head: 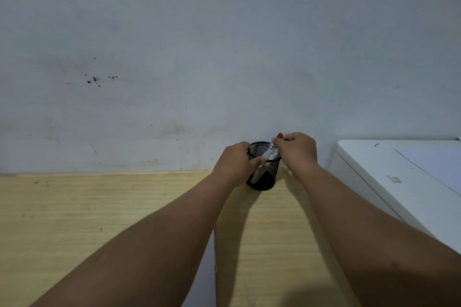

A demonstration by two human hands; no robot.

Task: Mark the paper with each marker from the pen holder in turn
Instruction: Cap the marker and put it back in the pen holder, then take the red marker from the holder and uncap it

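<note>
— Right of centre, low against the wall, where is your pen holder?
— Your black mesh pen holder (263, 172) stands upright on the wooden table (99, 219), close to the grey wall (224, 45).

— What is your left hand doing?
— Your left hand (235, 163) wraps the holder's left side, fingers curled over the rim, thumb across the mesh front.

— And your right hand?
— Your right hand (298, 148) is closed on a marker (272, 151) at the holder's upper right rim. The marker tilts, its red end (280, 135) poking up past your fingers, its white labelled barrel running down inside the mesh.

— The paper?
— A pale strip of it (208, 271) shows between your forearms at the bottom of the frame, mostly hidden. A white unit (389, 169) sits at the right edge.
</note>
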